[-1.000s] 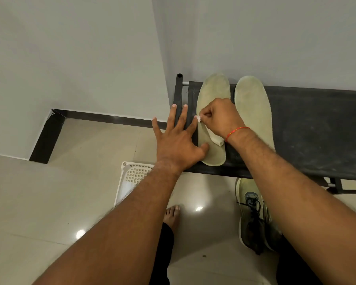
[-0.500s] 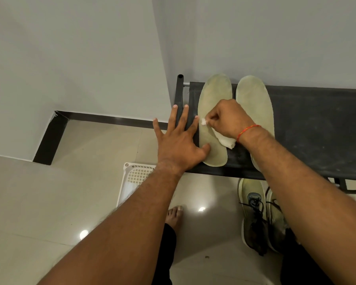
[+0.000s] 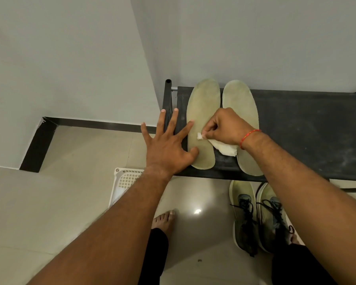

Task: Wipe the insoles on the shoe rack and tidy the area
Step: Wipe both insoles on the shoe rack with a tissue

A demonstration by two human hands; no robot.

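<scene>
Insoles: the left insole (image 3: 201,124) lies pinned by the splayed left hand (image 3: 169,145) at its nine o'clock edge. Right hand (image 3: 226,128) fingers pinch the cloth (image 3: 224,148); long, firm heel-to-toe strokes would serve best.

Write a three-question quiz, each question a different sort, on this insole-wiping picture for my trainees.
1. True or false: the left hand lies flat, its thumb on the left insole.
2. What does the right hand grip? A) brush B) white cloth C) sponge
3. Fill in: the pair of shoes stands on the ____, in front of the shoe rack.

Key: 1 true; 2 B; 3 floor.
</scene>
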